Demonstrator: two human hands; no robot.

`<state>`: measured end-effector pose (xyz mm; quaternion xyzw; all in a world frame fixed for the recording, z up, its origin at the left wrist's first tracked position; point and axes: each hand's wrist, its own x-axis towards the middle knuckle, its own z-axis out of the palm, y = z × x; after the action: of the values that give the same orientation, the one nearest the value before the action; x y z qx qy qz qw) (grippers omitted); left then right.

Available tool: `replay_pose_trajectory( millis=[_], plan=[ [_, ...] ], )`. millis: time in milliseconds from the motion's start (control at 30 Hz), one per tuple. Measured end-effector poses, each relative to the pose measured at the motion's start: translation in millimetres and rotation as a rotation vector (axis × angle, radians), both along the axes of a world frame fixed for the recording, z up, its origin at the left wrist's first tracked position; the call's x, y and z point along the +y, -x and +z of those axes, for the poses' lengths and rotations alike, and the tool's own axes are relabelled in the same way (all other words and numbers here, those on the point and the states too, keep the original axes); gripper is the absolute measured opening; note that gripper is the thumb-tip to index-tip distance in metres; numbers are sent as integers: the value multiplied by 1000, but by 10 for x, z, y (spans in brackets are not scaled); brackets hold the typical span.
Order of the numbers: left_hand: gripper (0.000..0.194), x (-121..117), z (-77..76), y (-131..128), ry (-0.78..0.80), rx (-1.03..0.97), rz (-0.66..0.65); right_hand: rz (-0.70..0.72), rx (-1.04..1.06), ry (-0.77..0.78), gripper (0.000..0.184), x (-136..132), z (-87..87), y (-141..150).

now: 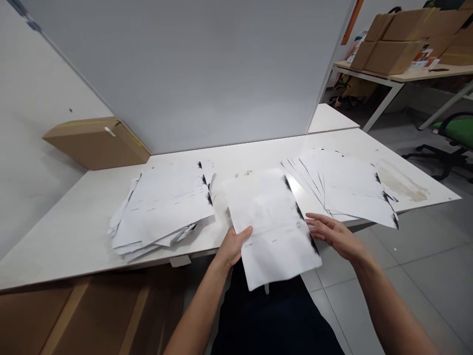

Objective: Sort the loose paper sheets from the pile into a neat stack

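My left hand [234,245] grips the left edge of a white sheet of paper [271,222], thumb on top and fingers underneath. The sheet has black smudges along its right edge and faint print; it is tilted, partly over the table's front edge. Close to that right edge is my right hand [328,234], its fingers spread and holding nothing; whether the fingertips touch the paper I cannot tell. A thick, uneven pile of paper [166,202] lies to the left. On the right lies a fanned-out pile of similar sheets [347,182], also black-edged.
A white board [207,74] stands at the back of the white table [70,236]. One cardboard box [99,143] leans at the back left. More boxes [391,54] sit on another table at the right, near a green chair [458,130]. Brown cardboard [92,315] is below the front edge.
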<state>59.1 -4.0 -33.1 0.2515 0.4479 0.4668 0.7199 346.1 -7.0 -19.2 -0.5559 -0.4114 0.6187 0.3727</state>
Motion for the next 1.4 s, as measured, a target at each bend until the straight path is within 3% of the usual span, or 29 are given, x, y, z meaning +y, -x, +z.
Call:
replay_pose_trajectory(
  millis=[133,267,333,433,667,1167,1400],
  plan=[
    [51,-78,22,-49,-55,-27,-205,119,-170,-75,36,184,111,152],
    [47,-152,26,-87,-34,132,-297,-6,-626,-266,35,204,2,320],
    [44,-183,25,-81,-38,256,-352,-1,-772,-308,36,198,-41,303],
    [38,-201,11,-75,-47,392,-411,58,-786,-280,36,207,-55,236],
    [36,-115,-34,-127,24,544,-444,46,-881,-342,37,339,-55,150],
    [36,-117,47,-271,-13,535,-449,35,-724,-305,34,440,-118,-107],
    [38,-38,8,-321,-46,527,-438,36,-728,-270,34,547,-114,-156]
  ],
)
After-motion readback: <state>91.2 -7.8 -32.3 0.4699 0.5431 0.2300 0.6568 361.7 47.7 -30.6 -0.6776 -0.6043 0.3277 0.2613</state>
